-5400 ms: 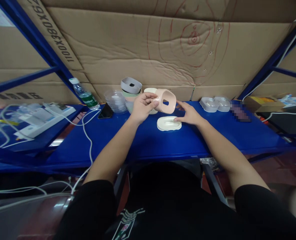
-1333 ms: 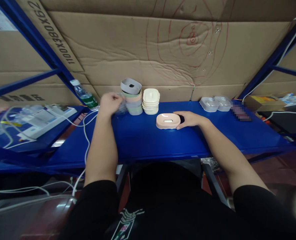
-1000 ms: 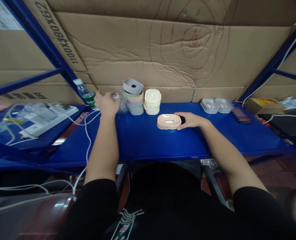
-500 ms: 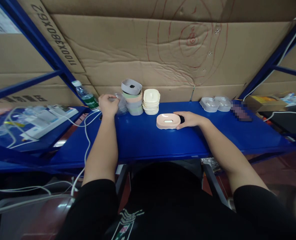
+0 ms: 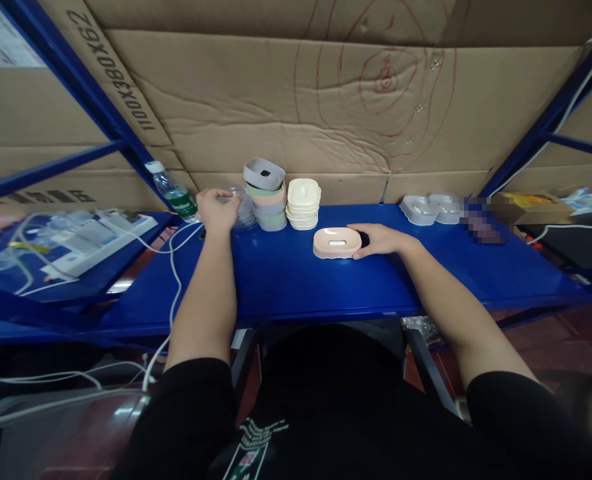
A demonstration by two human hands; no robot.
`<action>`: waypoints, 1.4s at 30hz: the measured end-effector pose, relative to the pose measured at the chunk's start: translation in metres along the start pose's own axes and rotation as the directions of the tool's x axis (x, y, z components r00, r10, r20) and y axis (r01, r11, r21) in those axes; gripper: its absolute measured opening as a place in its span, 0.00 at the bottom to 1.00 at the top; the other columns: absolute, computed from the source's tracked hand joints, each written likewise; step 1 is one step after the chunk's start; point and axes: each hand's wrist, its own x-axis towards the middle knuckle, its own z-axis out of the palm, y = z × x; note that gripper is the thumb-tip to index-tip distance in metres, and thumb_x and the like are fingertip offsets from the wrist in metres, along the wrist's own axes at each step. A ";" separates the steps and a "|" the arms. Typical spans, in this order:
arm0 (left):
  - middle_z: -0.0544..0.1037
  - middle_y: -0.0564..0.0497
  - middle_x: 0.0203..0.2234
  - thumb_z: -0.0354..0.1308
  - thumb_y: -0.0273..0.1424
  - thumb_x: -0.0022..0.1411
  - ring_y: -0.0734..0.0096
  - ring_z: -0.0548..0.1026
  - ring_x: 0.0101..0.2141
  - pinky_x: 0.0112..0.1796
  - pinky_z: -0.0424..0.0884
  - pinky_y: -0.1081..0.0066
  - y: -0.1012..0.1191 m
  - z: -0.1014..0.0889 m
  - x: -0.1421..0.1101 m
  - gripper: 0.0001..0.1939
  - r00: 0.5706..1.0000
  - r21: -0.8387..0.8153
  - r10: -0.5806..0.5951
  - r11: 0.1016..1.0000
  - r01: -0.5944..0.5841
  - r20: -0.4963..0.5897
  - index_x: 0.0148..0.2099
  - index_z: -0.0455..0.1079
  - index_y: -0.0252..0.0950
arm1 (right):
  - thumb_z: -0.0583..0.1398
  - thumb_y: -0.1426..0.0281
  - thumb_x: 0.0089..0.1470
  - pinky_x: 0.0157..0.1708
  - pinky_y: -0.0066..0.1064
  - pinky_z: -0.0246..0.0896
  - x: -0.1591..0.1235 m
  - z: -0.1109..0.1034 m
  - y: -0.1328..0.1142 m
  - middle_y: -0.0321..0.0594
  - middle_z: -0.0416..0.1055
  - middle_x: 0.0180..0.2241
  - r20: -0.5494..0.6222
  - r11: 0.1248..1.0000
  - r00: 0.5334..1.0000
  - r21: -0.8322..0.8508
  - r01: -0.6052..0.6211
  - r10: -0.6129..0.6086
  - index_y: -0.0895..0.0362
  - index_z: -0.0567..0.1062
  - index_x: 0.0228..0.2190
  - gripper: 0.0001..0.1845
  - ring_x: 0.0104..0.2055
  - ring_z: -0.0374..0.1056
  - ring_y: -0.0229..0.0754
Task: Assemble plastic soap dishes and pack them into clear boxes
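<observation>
My left hand reaches to the back of the blue table and curls its fingers over a stack of clear plastic lids. My right hand rests on the table with its fingers against the right end of a pink soap dish, which lies flat with a cream insert showing. Behind the dish stand a stack of coloured dish shells with a grey one tilted on top, and a stack of cream trays.
A water bottle leans at the back left beside a white power strip and white cables. Two grey-white packed dishes sit at the back right. Cardboard walls the rear; blue rack posts frame both sides.
Over five seconds the pink shell went from my left hand onto the cream insert on the table. My left hand then reached to the clear lids; in the last half second little moves.
</observation>
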 end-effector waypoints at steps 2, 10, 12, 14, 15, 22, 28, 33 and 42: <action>0.76 0.41 0.56 0.68 0.36 0.60 0.45 0.70 0.62 0.66 0.62 0.45 0.000 0.001 0.000 0.10 0.998 -0.008 -0.021 1.000 0.020 -0.065 0.40 0.73 0.39 | 0.79 0.47 0.38 0.76 0.65 0.49 0.000 0.000 0.000 0.43 0.66 0.73 0.000 1.000 1.000 0.006 -0.005 0.005 0.46 0.70 0.71 0.62 0.76 0.59 0.67; 0.76 0.42 0.55 0.70 0.35 0.58 0.48 0.72 0.62 0.65 0.64 0.49 -0.001 0.002 0.001 0.10 0.995 0.009 -0.026 1.000 0.027 -0.098 0.39 0.73 0.40 | 0.79 0.45 0.37 0.76 0.63 0.49 0.000 0.000 0.001 0.43 0.66 0.73 -0.011 1.000 1.000 0.006 0.007 -0.007 0.45 0.70 0.71 0.62 0.76 0.60 0.68; 0.75 0.42 0.54 0.70 0.35 0.58 0.48 0.72 0.61 0.65 0.64 0.49 -0.001 0.003 0.002 0.11 0.995 0.026 -0.027 0.999 0.030 -0.098 0.38 0.72 0.40 | 0.79 0.45 0.37 0.76 0.63 0.49 0.000 0.001 0.001 0.43 0.66 0.73 -0.010 1.000 1.000 0.006 0.000 0.000 0.46 0.70 0.71 0.62 0.76 0.60 0.68; 0.75 0.43 0.53 0.71 0.36 0.58 0.48 0.71 0.62 0.66 0.64 0.48 -0.002 0.003 0.002 0.12 0.995 0.040 -0.026 0.999 0.030 -0.097 0.38 0.71 0.40 | 0.79 0.45 0.37 0.77 0.62 0.49 0.000 0.001 0.001 0.45 0.65 0.73 -0.003 1.000 1.000 0.000 -0.009 0.009 0.48 0.69 0.72 0.63 0.76 0.59 0.68; 0.74 0.43 0.53 0.71 0.37 0.57 0.48 0.70 0.62 0.66 0.64 0.48 -0.002 0.003 0.002 0.13 0.995 0.044 -0.022 0.999 0.027 -0.093 0.38 0.70 0.40 | 0.79 0.45 0.38 0.77 0.62 0.49 0.000 0.001 0.001 0.46 0.64 0.74 0.001 1.000 1.000 -0.004 -0.011 0.011 0.49 0.69 0.72 0.63 0.76 0.59 0.68; 0.73 0.42 0.53 0.72 0.38 0.58 0.47 0.70 0.62 0.67 0.63 0.45 -0.003 0.004 0.001 0.16 0.994 0.021 -0.007 1.000 0.009 -0.105 0.37 0.68 0.40 | 0.78 0.45 0.39 0.77 0.63 0.49 0.001 0.001 0.003 0.44 0.64 0.74 0.004 1.000 1.000 -0.013 0.000 0.000 0.48 0.69 0.72 0.63 0.76 0.58 0.68; 0.73 0.42 0.54 0.72 0.35 0.60 0.47 0.69 0.65 0.68 0.61 0.46 -0.001 0.004 0.002 0.15 0.982 -0.015 0.017 1.000 -0.020 -0.186 0.39 0.67 0.40 | 0.79 0.46 0.39 0.76 0.66 0.50 0.002 0.002 0.006 0.44 0.65 0.73 -0.007 1.000 1.000 -0.012 0.013 -0.013 0.46 0.69 0.72 0.62 0.75 0.60 0.69; 0.69 0.43 0.61 0.70 0.35 0.65 0.46 0.62 0.71 0.68 0.59 0.45 0.000 -0.006 0.001 0.15 0.958 -0.146 0.007 0.988 -0.051 -0.287 0.41 0.65 0.40 | 0.79 0.46 0.38 0.76 0.66 0.50 0.002 0.002 0.007 0.45 0.65 0.73 -0.010 1.000 1.000 -0.018 0.021 -0.022 0.47 0.70 0.71 0.62 0.75 0.60 0.69; 0.76 0.42 0.53 0.42 0.47 0.82 0.57 0.74 0.60 0.63 0.64 0.47 0.012 -0.011 0.000 0.18 0.808 -0.348 0.072 0.878 -0.330 -0.585 0.43 0.60 0.41 | 0.78 0.42 0.39 0.76 0.64 0.51 0.001 0.000 0.000 0.46 0.66 0.73 -0.005 0.999 1.000 -0.019 -0.030 0.030 0.49 0.70 0.71 0.62 0.75 0.60 0.69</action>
